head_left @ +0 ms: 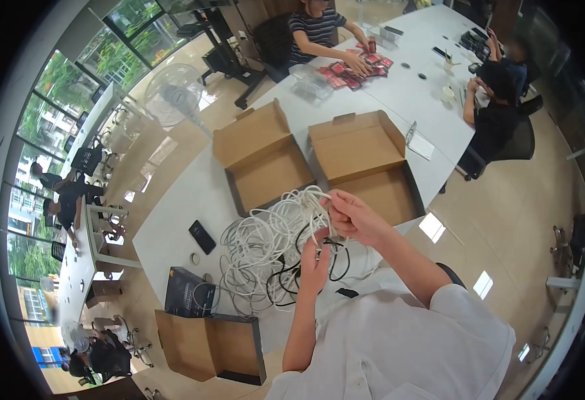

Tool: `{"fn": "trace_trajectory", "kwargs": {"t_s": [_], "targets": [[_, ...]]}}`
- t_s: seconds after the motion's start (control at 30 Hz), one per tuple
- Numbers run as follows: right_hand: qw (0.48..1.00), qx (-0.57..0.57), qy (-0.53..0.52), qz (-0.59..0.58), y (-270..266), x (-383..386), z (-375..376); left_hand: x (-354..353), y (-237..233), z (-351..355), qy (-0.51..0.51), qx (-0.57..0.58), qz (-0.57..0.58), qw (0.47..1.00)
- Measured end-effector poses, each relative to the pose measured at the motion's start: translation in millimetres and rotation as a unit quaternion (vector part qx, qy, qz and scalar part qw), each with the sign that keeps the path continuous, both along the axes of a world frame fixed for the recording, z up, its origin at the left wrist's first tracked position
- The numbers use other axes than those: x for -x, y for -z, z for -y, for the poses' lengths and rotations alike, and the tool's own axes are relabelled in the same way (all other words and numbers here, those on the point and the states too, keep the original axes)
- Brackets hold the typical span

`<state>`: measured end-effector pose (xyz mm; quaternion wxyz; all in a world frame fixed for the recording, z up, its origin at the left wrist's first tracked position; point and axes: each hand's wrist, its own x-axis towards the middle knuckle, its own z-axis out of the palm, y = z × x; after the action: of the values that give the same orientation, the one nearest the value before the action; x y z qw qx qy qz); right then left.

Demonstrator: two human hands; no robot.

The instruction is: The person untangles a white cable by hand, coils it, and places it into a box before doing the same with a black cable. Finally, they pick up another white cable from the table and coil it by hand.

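A large tangle of white cable (242,243) lies on the table in front of me. A black cable (276,279) runs through its near side. My right hand (351,215) is closed on a gathered part of the white cable at the tangle's right edge. Just below it, my left hand (314,260) has its fingers bent around white strands, thumb up. The two hands are close together, and part of what lies between them is hidden by the fingers.
Open cardboard boxes (269,181) (376,180) stand behind the tangle, another box (236,343) at the lower left. A phone (202,237), a tape roll (194,257) and a dark printed box (189,291) lie left. Across the table a person handles red packets (346,75).
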<state>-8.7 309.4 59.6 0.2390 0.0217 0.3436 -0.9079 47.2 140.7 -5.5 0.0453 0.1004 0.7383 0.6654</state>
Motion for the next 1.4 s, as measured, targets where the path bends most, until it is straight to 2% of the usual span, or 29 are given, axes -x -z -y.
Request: {"fn": "trace_trajectory", "kwargs": {"t_s": [0.07,0.1,0.23,0.3,0.33,0.37,0.43,0.5,0.6,0.7,0.73,0.83,0.93,1.03,1.13,1.23,1.4], "targets": [[0.996,0.061,0.006,0.068,7,2,-26,11,6,-31,-0.026,0.041,-0.085,0.995],[0.992,0.088,0.005,0.094,8,7,-38,18,4,-41,-0.026,0.125,-0.152,0.98],[0.976,0.172,-0.046,0.125,23,26,-94,43,14,-62,0.105,0.175,-0.158,0.966],[0.971,0.179,-0.061,0.147,24,32,-127,52,9,-69,0.102,0.159,-0.125,0.974],[0.982,0.128,-0.041,0.133,15,35,-143,52,5,-70,0.102,0.153,-0.104,0.977],[0.989,0.076,-0.021,0.122,4,36,-160,53,2,-70,0.059,0.093,-0.065,0.992],[0.995,-0.066,0.013,0.067,-9,29,-183,61,12,-73,-0.122,-0.057,0.079,0.988],[0.968,-0.245,0.034,-0.041,-13,28,-195,72,8,-63,-0.146,-0.162,0.057,0.974],[0.932,-0.337,0.075,-0.114,3,25,-191,76,-18,-70,-0.096,-0.118,0.037,0.988],[0.772,-0.573,0.17,-0.218,-3,24,-189,79,-25,-86,-0.09,-0.02,-0.005,0.996],[0.764,-0.576,0.183,-0.225,-5,26,-187,80,-28,-88,-0.082,0.004,-0.011,0.997],[0.734,-0.594,0.216,-0.25,-15,23,-189,81,-36,-96,-0.068,-0.015,-0.002,0.998],[0.644,-0.64,0.22,-0.357,-27,23,-196,83,-51,-101,-0.064,0.023,0.004,0.998],[0.579,-0.671,0.177,-0.428,-37,23,-203,81,-52,-109,-0.063,0.025,-0.027,0.997],[0.557,-0.686,0.123,-0.451,-47,22,-201,77,-54,-119,-0.064,0.029,-0.044,0.997],[0.573,-0.66,0.109,-0.473,-38,29,-191,74,-56,-121,-0.052,0.022,-0.044,0.997],[0.576,-0.649,0.132,-0.479,-22,32,-184,64,-61,-124,-0.049,0.057,-0.057,0.996]]}}
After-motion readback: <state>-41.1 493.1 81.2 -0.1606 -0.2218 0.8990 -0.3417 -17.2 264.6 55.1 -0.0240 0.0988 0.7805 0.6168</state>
